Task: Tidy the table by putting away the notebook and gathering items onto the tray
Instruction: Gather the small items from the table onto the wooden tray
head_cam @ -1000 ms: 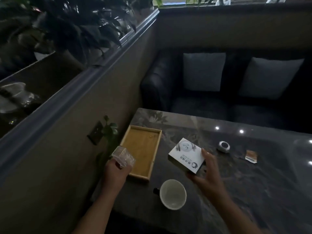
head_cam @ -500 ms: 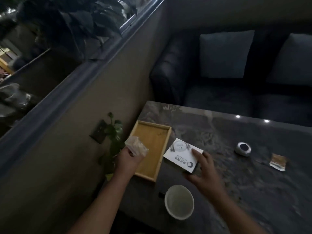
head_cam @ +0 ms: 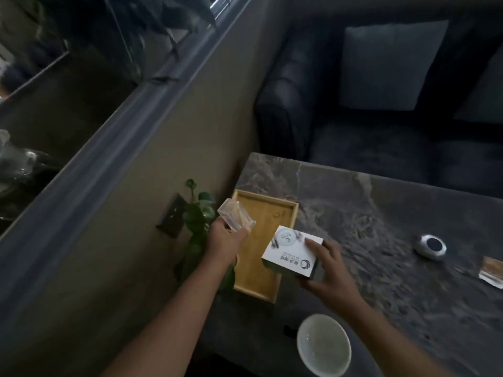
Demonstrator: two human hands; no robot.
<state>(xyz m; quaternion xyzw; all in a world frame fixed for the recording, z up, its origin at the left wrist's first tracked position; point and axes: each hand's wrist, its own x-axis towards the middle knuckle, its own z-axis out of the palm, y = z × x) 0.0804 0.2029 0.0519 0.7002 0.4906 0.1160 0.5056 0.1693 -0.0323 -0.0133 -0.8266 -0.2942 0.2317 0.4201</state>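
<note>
The left hand (head_cam: 226,242) is holding a small clear plastic case (head_cam: 236,219) at the left rim of the wooden tray (head_cam: 260,265), its fingers curling round the case's near end and tilting it up. The right hand (head_cam: 330,276) is gripping a white printed box (head_cam: 292,251) - fingers lying across its far right corner, thumb pressing in from below - and the box is overlapping the tray's right rim; whether it is touching the wood I cannot tell. The tray is sitting at the left edge of the dark marbled tabletop (head_cam: 381,202). A pale bowl (head_cam: 324,346) is standing near the tabletop's front edge, just beside the right forearm. Well apart to the right, a round silver device (head_cam: 431,246) and a small packet (head_cam: 492,272) are lying near each other. A leafy plant (head_cam: 200,213) is hanging against the wall left of the tray.
</note>
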